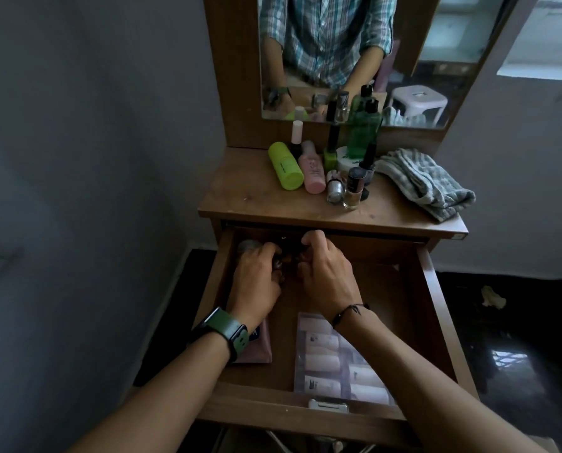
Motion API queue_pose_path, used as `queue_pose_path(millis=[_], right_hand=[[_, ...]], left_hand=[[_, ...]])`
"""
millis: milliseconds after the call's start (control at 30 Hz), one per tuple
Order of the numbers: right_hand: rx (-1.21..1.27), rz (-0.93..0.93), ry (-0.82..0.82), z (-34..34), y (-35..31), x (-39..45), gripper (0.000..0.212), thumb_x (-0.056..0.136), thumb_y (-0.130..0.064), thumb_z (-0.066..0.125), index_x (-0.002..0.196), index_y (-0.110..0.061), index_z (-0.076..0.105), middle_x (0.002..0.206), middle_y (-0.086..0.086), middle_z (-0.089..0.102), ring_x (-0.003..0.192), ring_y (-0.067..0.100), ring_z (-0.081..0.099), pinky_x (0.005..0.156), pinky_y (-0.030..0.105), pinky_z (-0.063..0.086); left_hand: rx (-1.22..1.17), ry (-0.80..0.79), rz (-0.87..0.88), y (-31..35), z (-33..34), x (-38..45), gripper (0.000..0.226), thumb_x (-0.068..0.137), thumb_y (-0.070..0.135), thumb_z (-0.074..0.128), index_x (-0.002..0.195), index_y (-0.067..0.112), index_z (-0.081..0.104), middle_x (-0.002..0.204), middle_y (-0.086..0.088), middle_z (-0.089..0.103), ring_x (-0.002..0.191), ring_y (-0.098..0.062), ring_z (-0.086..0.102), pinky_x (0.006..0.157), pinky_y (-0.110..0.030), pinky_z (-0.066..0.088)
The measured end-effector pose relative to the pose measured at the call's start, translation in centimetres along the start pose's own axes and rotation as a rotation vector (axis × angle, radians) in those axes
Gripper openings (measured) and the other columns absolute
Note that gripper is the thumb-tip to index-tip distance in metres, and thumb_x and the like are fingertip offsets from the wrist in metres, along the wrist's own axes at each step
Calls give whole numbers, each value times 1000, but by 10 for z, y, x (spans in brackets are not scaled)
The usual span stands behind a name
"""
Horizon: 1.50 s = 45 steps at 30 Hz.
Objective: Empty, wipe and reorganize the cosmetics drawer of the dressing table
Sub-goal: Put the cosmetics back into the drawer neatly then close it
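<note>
drawer (436, 322): pulled out below tabletop, partly emptied; small dark items bunched at back left, pink tube (256, 348) front left under wrist, sachet sheet (335, 361) front centre, right half bare wood.
small items (281, 264): dark bottles or jars in shadow at back of drawer, between the two hands; count and type unreadable.
left hand (256, 279): reaching into back left, fingers curled down round small dark items; exact hold hidden by knuckles.
right hand (325, 273): just beside left, fingers bent, tips on a dark item near back wall; firm hold or only touch, cannot tell.
step: likely gathering last small pieces to lift out.
risk 1: several small items taken in one grab, one slipping and dropping back or onto floor; glass possible.
risk 2: dark back corner, item easily missed before wiping.
risk 3: knuckles close under tabletop edge, knock on lift-out.
tabletop (240, 197): crowded cluster near mirror; green bottle (286, 165) and pink bottle (312, 173) lying down, upright vials (353, 188) at front edge of group.
risk 4: little free space beside cluster, new items set down could topple vials or roll lying bottles.
cloth (426, 181): folded on right of tabletop, apart from bottles, ready for wiping.
risk 5: sachet sheet and tube not yet out, wiping blocked until removed.
</note>
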State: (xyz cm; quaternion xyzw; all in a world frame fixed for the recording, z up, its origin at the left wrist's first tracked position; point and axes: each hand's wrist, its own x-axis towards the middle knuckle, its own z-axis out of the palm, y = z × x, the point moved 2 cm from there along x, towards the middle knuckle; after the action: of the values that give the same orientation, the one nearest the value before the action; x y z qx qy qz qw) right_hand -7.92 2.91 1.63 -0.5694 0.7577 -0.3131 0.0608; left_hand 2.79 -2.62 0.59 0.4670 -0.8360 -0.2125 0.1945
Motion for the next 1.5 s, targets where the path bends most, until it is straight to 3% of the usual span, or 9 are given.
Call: queue_pose_path(millis=[300,533,867,1067,1200,1367,1500], right_hand=[[85,41,33,4,3,-2,37,84,-6,54,118,-12,40,98,7,61,87,23,59,70,25,43],[74,49,16,4,4,-3,38,85,-10,55,120,-14,39,104,6,60,91,21,58,70,21,36],[69,92,-14,-2,2,-10,42,85,-14,55,123,-17,37,110,5,58,92,19,58,71,22,38],[85,44,129,-33,-3,-19,26,86,-10,53,112,-12,47,87,-4,52,72,12,50,61,20,35],[77,34,302,-59,1,-17,14,84,-4,56,98,-6,57,77,-4,53,59,3,44,53,6,31],[100,86,511,-100,12,16,10,85,-1,55,92,-2,62,80,10,64,69,13,50,59,16,31],[75,99,550,-126,16,51,12,86,-2,54,93,-1,63,85,13,67,71,17,52,62,18,31]], left_hand=[[-57,-22,-31,4,-2,-2,37,86,10,58,121,10,50,124,-12,53,119,-26,48,96,-32,38],[-77,-11,-39,6,-6,-5,38,86,10,59,122,9,48,126,-10,51,121,-24,46,98,-28,36],[-105,9,-39,6,-11,-9,39,83,10,62,121,10,51,126,-9,53,120,-23,47,100,-31,39],[-131,89,11,15,-27,-9,33,85,9,60,118,11,55,120,-5,56,113,-20,51,96,-33,45],[-162,160,111,32,-45,0,27,85,8,60,112,11,58,113,-2,57,105,-16,53,89,-25,45],[-239,174,244,70,-65,24,23,85,3,59,107,7,60,100,5,50,90,-8,50,81,-22,46],[-299,179,264,92,-72,66,17,84,-3,56,99,2,61,91,-1,55,77,-10,52,74,-25,49]])
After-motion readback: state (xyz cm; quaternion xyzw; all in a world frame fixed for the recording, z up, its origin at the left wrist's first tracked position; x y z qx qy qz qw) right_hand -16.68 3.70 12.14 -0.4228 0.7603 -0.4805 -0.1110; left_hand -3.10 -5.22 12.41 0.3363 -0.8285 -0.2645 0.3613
